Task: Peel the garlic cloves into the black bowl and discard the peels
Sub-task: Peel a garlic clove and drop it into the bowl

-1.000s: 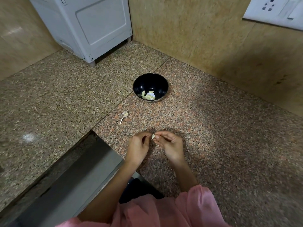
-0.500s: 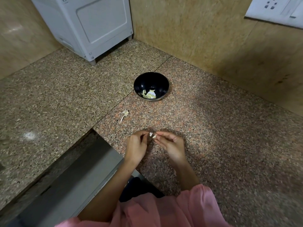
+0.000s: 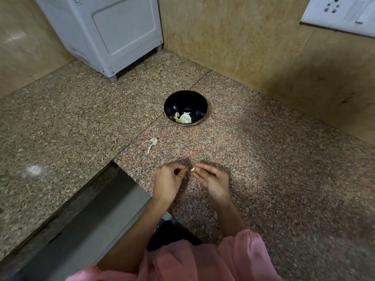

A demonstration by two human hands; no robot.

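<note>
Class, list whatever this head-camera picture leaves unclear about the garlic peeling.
All in the head view:
- The garlic clove in the right hand: too small to show remaining peel.
- Whether the left hand pinches peel: hidden by its curled fingers.
- In the black bowl, pale pieces: too small to count.
- The white appliance: cut off by the top edge.

Home kitchen, speckled granite counter [image 3: 263, 159], tiled walls [image 3: 233, 37], wall socket plate [image 3: 341, 13], white appliance [image 3: 105, 31]

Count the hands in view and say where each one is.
2. The left hand is over the counter near its front edge, fingers curled. The right hand is beside it, apart, pinching a garlic clove. Neither is hidden.
</note>
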